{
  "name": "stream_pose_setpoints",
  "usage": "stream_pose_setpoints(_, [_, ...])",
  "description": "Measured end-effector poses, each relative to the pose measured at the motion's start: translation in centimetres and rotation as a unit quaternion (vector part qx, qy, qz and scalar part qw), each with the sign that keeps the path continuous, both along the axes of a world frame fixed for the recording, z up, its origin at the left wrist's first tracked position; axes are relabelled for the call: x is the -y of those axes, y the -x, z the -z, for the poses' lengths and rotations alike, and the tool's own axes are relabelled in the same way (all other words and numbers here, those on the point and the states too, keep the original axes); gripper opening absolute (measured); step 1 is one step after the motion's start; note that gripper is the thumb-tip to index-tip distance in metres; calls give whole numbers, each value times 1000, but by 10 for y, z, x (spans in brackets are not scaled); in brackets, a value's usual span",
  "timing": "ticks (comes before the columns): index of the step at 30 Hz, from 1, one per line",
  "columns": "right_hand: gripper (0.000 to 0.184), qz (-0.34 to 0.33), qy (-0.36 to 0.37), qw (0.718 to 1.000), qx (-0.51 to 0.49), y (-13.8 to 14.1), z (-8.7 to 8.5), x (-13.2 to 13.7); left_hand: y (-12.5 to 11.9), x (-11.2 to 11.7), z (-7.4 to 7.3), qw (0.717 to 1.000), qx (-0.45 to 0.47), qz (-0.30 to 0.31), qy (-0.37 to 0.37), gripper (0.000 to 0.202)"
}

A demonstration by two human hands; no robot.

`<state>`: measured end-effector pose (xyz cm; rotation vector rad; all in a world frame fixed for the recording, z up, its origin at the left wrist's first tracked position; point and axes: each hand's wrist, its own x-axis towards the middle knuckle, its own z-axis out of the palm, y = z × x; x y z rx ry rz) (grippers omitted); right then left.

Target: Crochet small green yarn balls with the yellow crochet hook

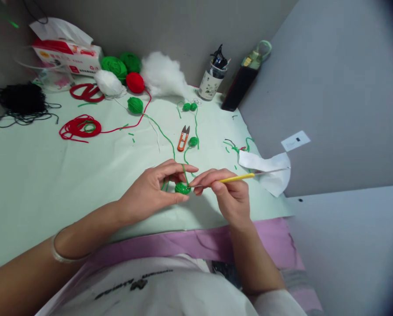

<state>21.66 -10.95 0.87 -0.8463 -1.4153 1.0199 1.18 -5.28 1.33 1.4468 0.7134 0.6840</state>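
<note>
My left hand (153, 184) pinches a small round green crochet piece (182, 188) between thumb and fingers, with green yarn (185, 173) running up over its index finger. In my right hand (231, 193) is a crochet hook (237, 178) with a yellow handle, held like a pen. The hook's metal tip meets the right edge of the green piece. From the left hand the yarn leads back to a small green yarn ball (135, 105). Just beyond the hands lie orange thread snips (183, 138) and a small green crocheted ball (193, 141) with a yarn tail.
At the back stand a tissue pack (69, 57), white stuffing (165, 74), a pen cup (212, 81) and a dark bottle (240, 87). Red scissors (87, 92), coiled red yarn (81, 127) and black yarn (20, 100) lie left. White paper (265, 166) rests by the right wall.
</note>
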Motion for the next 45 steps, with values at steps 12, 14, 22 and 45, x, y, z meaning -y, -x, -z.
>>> stream_pose_setpoints(12, [21,38,-132,978,157,5,1,0,-4,2,4,994,-41,-55,-83,45])
stream_pose_setpoints(14, [20,44,-148,968,197,7,2,1,-5,3,7,991,-46,-66,-104,43])
stream_pose_setpoints(22, [21,119,-254,925,255,17,7,3,-7,6,12,984,0,-114,-136,51])
stream_pose_setpoints(45, [52,165,-268,910,271,8,23,14,3,2,0,952,154,57,258,54])
